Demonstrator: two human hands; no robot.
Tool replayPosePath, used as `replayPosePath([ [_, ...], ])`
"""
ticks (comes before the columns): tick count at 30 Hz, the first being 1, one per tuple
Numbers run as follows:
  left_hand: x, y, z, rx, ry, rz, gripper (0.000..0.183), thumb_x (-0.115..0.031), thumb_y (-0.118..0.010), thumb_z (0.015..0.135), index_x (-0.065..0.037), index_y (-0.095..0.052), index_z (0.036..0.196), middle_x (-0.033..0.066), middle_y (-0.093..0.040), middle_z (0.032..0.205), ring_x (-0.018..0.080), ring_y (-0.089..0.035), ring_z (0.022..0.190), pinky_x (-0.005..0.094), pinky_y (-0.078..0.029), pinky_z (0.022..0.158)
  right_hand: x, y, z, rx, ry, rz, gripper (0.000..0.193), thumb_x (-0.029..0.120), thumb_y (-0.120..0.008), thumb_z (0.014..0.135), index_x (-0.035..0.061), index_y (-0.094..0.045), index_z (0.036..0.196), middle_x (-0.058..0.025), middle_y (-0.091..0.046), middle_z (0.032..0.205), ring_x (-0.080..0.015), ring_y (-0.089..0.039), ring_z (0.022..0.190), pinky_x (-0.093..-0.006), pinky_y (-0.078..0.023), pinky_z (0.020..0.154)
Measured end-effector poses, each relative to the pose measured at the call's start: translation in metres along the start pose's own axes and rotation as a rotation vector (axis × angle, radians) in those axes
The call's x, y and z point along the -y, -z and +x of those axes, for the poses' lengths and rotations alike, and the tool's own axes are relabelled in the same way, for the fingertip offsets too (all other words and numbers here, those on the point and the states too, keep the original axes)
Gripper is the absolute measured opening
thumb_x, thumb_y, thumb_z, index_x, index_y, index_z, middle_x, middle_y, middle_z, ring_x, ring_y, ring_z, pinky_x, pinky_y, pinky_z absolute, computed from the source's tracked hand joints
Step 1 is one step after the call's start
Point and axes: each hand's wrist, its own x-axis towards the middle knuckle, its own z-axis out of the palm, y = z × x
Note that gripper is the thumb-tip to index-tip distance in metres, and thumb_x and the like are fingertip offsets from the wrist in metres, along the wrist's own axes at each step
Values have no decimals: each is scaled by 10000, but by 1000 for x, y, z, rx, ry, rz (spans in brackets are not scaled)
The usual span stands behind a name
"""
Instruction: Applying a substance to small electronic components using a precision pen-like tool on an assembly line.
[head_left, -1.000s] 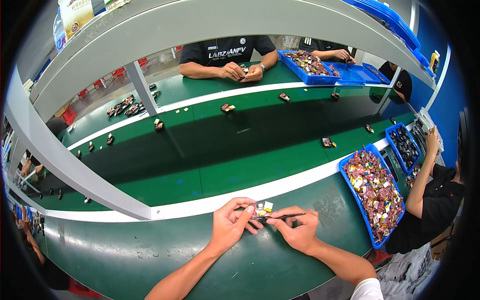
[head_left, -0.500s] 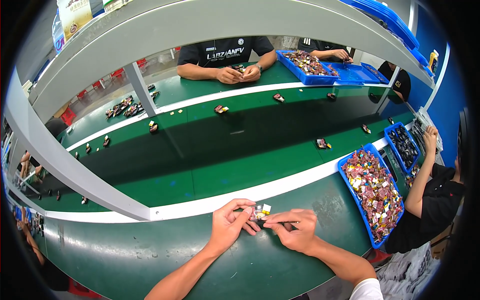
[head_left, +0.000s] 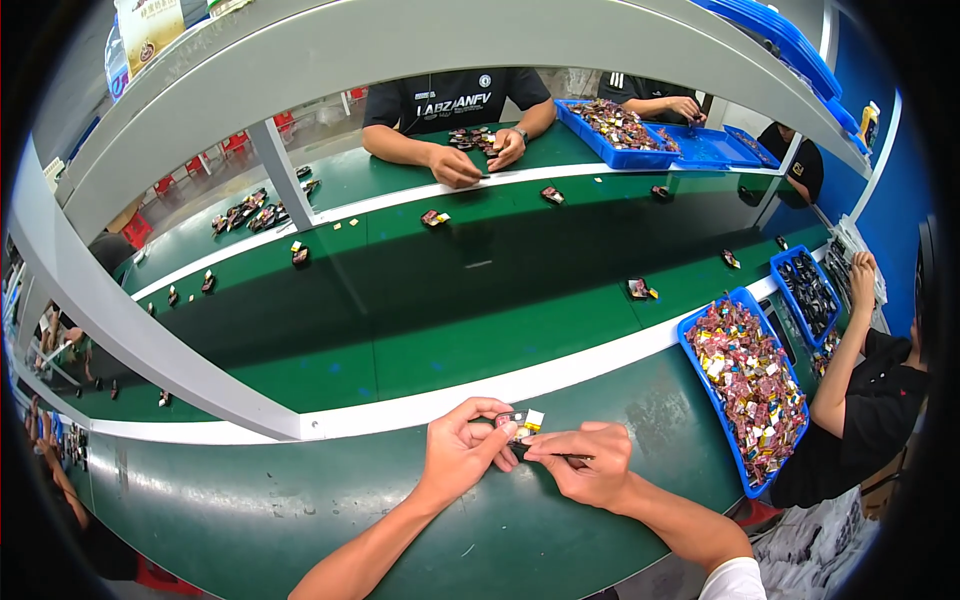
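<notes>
Just in front of the belt's near rail, my left hand (head_left: 463, 450) pinches a small electronic assembly (head_left: 520, 424) between thumb and fingers. The piece has a dark edge, a reddish part, and a white-and-yellow square tab sticking up on its far right. My right hand (head_left: 592, 462) is closed round a slim dark stick-like tool (head_left: 573, 457), perhaps tweezers. Its tip reaches the near edge of the assembly, where fingers partly hide the contact. Both hands are just above the green bench (head_left: 330, 490).
A dark green conveyor belt (head_left: 450, 300) carries several spaced-out small assemblies. On my right stand a blue tray (head_left: 745, 490) heaped with reddish parts and a blue tray of black parts (head_left: 803, 290). A grey post (head_left: 200, 350) rises at left. Co-workers sit opposite and at right.
Pieces on the belt have shifted slightly left. The opposite co-worker's hand has reached down to the belt's far edge. My right hand has tilted the tool a little; my left stays nearly still.
</notes>
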Motion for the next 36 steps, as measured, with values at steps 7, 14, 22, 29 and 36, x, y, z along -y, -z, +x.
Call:
replayPosePath([
  [7, 1, 2, 0, -9, 1, -5, 209, -16, -624, 968, 70, -565, 1149, 120, -678, 740, 165, -678, 597, 269, -558, 535, 2, -2, 1, -15, 38, -24, 128, 10, -823, 709, 97, -765, 782, -25, -771, 788, -80, -673, 539, -211, -346, 440],
  [14, 0, 2, 2, -8, 24, -21, 202, -21, -620, 973, 62, -568, 1149, 112, -666, 722, 167, -676, 604, 274, -561, 531, 2, -3, 0, -32, -2, -2, 131, 13, -831, 706, 93, -763, 784, -35, -771, 792, -78, -665, 530, -209, -348, 441],
  [22, 3, -2, 0, -38, 11, 30, 156, -6, -626, 962, 50, -562, 1093, 94, -657, 729, 129, -641, 566, 251, -500, 477, -2, -6, -4, -39, -15, 11, 131, 21, -833, 710, 96, -764, 792, -31, -771, 791, -89, -686, 554, -216, -353, 445],
  [29, 5, -4, 0, -78, -1, 98, 171, -1, -645, 945, 43, -560, 1087, 78, -658, 746, 103, -621, 554, 239, -466, 446, -2, -7, -5, -30, -8, -19, 124, 37, -834, 712, 101, -757, 784, -21, -770, 786, -75, -627, 490, -221, -321, 436],
  [36, 3, -6, 0, -67, 6, 94, 187, 2, -652, 939, 43, -566, 1100, 75, -663, 758, 100, -633, 586, 234, -473, 459, -4, -5, -5, -35, -35, 7, 122, 39, -834, 718, 92, -756, 794, -27, -770, 791, -68, -584, 453, -216, -335, 438],
])
